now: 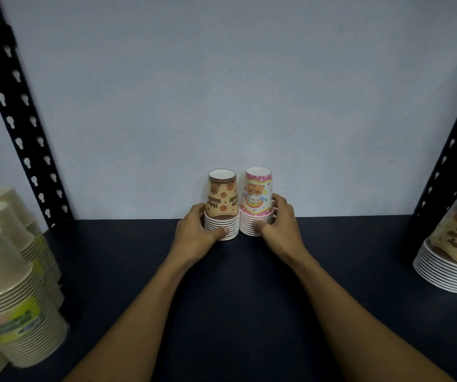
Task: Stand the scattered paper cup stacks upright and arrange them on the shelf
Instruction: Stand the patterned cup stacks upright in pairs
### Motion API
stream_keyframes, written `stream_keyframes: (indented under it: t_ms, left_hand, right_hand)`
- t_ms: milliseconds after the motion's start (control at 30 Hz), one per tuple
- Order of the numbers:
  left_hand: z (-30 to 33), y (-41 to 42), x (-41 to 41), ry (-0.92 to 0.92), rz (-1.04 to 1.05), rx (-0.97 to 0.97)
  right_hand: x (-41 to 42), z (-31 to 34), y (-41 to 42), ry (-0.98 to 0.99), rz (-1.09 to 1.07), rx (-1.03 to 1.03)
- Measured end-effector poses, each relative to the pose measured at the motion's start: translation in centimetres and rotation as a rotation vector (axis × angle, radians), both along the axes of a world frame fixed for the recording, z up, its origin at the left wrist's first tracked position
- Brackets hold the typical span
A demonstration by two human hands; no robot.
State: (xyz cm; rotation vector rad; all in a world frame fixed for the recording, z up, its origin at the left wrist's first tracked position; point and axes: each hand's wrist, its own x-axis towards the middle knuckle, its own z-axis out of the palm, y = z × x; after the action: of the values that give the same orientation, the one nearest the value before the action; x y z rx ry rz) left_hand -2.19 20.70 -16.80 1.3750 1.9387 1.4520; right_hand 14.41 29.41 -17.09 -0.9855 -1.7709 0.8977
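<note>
At the far left three tall cream cup stacks (6, 293) stand upside down, the nearest with a green label, well apart from the hands. Beside them rises a black slotted upright (20, 125). The left hand (197, 230) curls round the brown cup stack (221, 208), thumb on the front of its white rolled rims, fingers behind. This stack stands rim-down, tan with brown trim, small round figures and inverted lettering. Touching it on the right, the pink cup stack (257, 202) shows two bears, a rainbow and a pink flowered band, also inverted. The right hand (279, 224) grasps it, thumb on the rims, fingers wrapped behind. Both stacks sit near the back of the dark shelf (235, 299), against a pale blue-grey wall (235, 78). Far right stands another upright (450, 142) and a larger brown stack (453, 252), tilted in view.
</note>
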Motion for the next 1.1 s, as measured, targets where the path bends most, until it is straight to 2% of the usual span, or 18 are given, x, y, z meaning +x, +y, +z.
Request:
stream_keyframes:
  t_ms: [167, 367, 533, 767, 1000, 1100]
  left_hand:
    - [-0.2, 0.2, 0.0, 0.008, 0.033, 0.009]
    - [0.1, 0.2, 0.3, 0.022, 0.089, 0.015]
    - [0.4, 0.0, 0.5, 0.054, 0.15, 0.038]
    - [0.7, -0.6, -0.3, -0.031, -0.099, 0.023]
    - [0.7, -0.2, 0.3, 0.062, 0.109, 0.047]
    - [0.7, -0.4, 0.0, 0.017, 0.039, 0.03]
  right_hand:
    - [-0.2, 0.0, 0.2, -0.074, -0.066, 0.058]
    - [-0.3, 0.2, -0.4, -0.061, 0.006, 0.105]
    - [-0.3, 0.6, -0.7, -0.055, -0.013, 0.059]
    - [-0.1, 0.8, -1.2, -0.02, 0.054, 0.036]
    - [-0.2, 0.8, -1.1, -0.019, 0.027, 0.056]
    - [-0.3, 0.8, -1.1, -0.027, 0.024, 0.058]
